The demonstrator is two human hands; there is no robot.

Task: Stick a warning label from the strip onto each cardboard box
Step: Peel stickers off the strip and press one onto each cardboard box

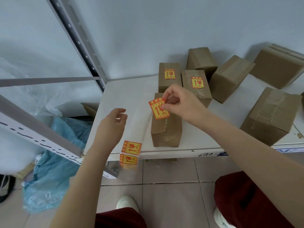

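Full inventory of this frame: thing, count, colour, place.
Labelled boxes: 2, brown, back of the table.
Unlabelled boxes: 5, brown; one at the front, four to the right and behind.
Loose label: 1, red and yellow, over the front box.
Label strip: 1, red and yellow, hanging over the table's front edge.
Table: 1, white.
Shelf frame: 1, grey, left.
Plastic bags: blue and clear, floor left.
Right hand: pinching the loose label.
Left hand: open, empty, above the strip.
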